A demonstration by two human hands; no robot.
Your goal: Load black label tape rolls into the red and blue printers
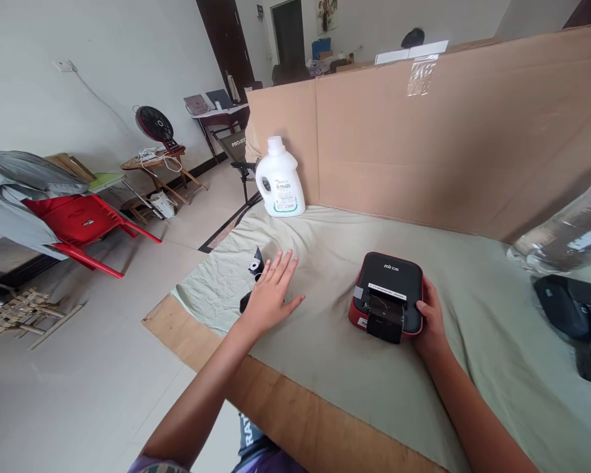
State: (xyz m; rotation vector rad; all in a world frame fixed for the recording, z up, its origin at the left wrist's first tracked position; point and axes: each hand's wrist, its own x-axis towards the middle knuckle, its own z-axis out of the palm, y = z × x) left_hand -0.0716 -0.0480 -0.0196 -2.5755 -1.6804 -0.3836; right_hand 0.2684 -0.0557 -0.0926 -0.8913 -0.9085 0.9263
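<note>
While the red chair [86,220] and the fan [155,125] stand on the far left, well apart from either hand, the work is on the table [295,399], just in front of the person. A black scrap [259,255] with a white ring [254,265] lies just beyond the left grip [270,295], and another dark piece [245,302] shows beside its wrist, partly hidden by it. That grip is spread flat, fingers apart, palm down and holding nothing; whether it touches the cloth [325,263] I cannot tell. Farther beyond it, a white bottle [282,187] stands upright near the cardboard [404,157].

Well to the right of the left grip sits the device [396,272], black on top and red around the side, with a black flap [385,325] at its near edge. The right grip [431,322] is clamped on its right side, thumb on top; whether it is lifted or resting is unclear. Right of that grip lie a wrapped bundle [566,230] and a black gadget [561,305], both untouched.

As for progress, I judge that the device is secured by one hand, while the scrap and dark piece remain loose, apart from it and not taken up.
</note>
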